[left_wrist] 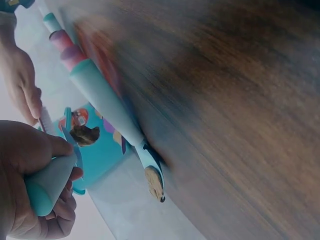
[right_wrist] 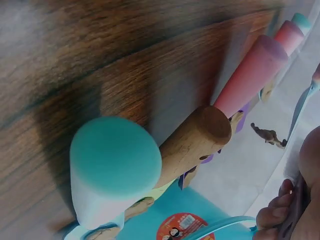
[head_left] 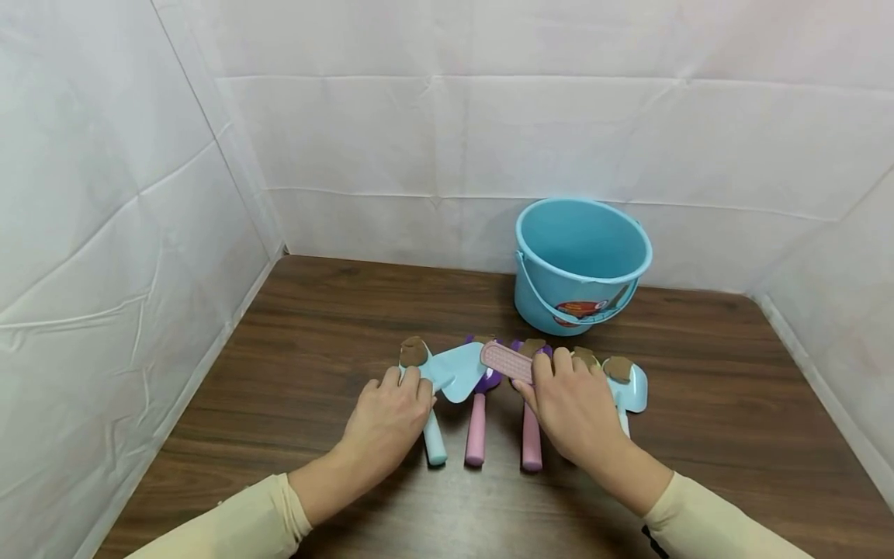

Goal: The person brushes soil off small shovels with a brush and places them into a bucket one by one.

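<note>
In the head view my left hand (head_left: 391, 415) grips the handle of a light blue toy shovel (head_left: 457, 371), its blade pointing right. The left wrist view shows its white handle with a teal end (left_wrist: 42, 195) inside my curled fingers, and a brown lump (left_wrist: 84, 135) on the blade. My right hand (head_left: 576, 404) holds a flat pink brush-like tool with a dotted face (head_left: 506, 362); its tip overlaps the blade's edge. Beneath both hands lies a row of toy tools with brown lumps on their heads, among them two pink handles (head_left: 476, 431) and a light blue one (head_left: 434, 444).
A light blue bucket (head_left: 541, 304) with its handle down stands behind the row, close to the white cloth wall (head_left: 377, 140). At the row's right end lies a light blue shovel (head_left: 638, 388). Beside it is a tool with a wooden handle (right_wrist: 195, 140). All rest on a dark wooden table (head_left: 279, 388).
</note>
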Motion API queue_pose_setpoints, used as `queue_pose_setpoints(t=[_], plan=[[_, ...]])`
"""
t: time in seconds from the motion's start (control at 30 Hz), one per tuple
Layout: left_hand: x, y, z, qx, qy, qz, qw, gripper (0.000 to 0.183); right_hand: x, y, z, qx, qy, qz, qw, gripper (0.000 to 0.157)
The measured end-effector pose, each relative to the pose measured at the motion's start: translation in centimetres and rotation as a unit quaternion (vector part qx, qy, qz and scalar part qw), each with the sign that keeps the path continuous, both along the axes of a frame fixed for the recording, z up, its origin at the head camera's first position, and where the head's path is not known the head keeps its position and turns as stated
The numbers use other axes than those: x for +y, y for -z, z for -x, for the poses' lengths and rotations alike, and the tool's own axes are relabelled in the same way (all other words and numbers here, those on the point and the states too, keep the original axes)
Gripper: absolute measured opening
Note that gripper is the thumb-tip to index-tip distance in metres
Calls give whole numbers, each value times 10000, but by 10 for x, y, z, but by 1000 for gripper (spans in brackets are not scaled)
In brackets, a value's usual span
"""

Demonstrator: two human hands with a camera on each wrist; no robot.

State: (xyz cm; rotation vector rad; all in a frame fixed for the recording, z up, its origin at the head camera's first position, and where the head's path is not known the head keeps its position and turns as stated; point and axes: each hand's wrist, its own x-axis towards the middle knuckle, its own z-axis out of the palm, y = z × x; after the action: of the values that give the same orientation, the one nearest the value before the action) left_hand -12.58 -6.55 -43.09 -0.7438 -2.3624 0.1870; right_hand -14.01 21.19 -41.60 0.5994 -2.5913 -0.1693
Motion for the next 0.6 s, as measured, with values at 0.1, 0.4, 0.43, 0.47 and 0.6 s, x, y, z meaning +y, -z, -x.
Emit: queue_pose_setpoints(t=[0.1,0.4,0.43,0.47,0.6], plan=[[1,-1,0,-33,-10,-8,10000,30,1,1,-2,115,-143,-124,9998,48],[2,-10,7,-567,-67,-187,9982,33,8,1,-9,124,-567,-201,9981,59],[1,-11,9,-885,-66,-371,9954,33,6,1,-10,138,-656,-207,9975,60],[1,-13,11,-1333,-40,-654,9889,32,4,2,-12,152,-749,-207,9969,61],[0,-21,18,-3570,290,-2414,9019,28,-8,-1,-21,193,-1043,-113,9943,59]])
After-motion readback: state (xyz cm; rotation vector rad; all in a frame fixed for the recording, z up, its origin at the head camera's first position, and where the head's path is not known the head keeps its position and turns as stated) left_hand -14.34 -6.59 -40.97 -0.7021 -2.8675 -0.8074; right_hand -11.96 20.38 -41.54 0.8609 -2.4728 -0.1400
